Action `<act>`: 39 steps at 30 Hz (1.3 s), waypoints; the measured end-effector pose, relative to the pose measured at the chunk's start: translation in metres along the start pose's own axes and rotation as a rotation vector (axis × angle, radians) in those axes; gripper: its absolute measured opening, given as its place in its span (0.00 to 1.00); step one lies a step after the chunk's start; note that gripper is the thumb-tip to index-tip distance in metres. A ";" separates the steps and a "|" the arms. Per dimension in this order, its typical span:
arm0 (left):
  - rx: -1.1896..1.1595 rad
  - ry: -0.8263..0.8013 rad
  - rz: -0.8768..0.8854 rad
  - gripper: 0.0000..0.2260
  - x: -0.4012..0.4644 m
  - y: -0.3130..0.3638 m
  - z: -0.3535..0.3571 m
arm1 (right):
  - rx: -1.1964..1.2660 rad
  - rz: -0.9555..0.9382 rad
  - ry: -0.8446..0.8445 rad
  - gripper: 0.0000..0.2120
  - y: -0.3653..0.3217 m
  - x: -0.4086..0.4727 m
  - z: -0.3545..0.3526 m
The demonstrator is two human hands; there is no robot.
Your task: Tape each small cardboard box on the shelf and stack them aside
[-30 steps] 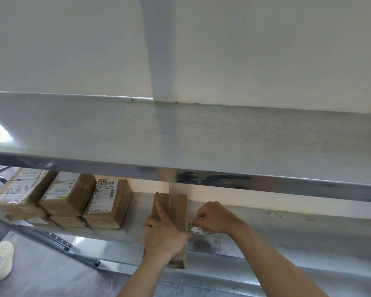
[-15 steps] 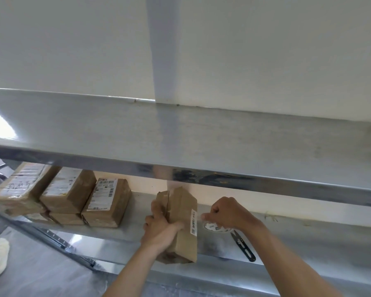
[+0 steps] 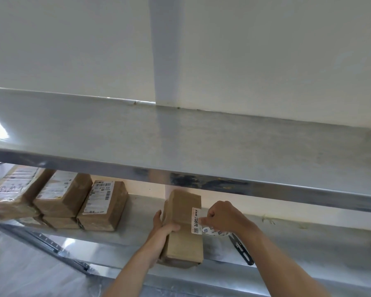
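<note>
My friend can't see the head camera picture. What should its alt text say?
A person's left hand holds a small cardboard box on a metal shelf while the right hand pinches at the box's white label. A tape roll lies beside it, and labelled boxes are stacked to the left.

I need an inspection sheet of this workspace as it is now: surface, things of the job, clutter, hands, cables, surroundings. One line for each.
Surface: steel lower shelf under a bare upper shelf.
Job's things: box with a white label, held on the lower shelf; tape roll right of it; stack of taped boxes at left.
Clutter: black snips on the lower shelf, right of the roll.
Hands: left hand grips the box's left side; right hand pinches something at the label, likely tape.
Cables: nothing seen.
Surroundings: white wall behind; grey floor below left.
</note>
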State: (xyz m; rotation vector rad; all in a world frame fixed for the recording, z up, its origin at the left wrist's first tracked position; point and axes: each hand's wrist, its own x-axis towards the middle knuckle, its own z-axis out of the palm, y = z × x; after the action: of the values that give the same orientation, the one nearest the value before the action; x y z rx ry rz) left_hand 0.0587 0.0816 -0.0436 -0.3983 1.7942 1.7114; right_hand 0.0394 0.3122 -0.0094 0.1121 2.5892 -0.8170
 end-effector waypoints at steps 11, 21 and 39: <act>0.212 0.043 0.087 0.42 0.003 0.010 -0.041 | -0.032 -0.013 0.000 0.19 -0.018 0.018 0.016; 0.991 0.231 0.109 0.43 -0.009 0.026 0.026 | 0.019 -0.066 0.010 0.20 -0.022 0.019 0.022; 0.953 0.354 0.071 0.54 -0.008 0.024 0.027 | 0.137 -0.116 -0.005 0.21 0.011 0.007 0.012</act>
State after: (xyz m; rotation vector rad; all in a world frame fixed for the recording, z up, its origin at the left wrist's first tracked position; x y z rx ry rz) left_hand 0.0559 0.1093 -0.0189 -0.2152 2.6417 0.6723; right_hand 0.0395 0.3143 -0.0272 -0.0009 2.5528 -1.0349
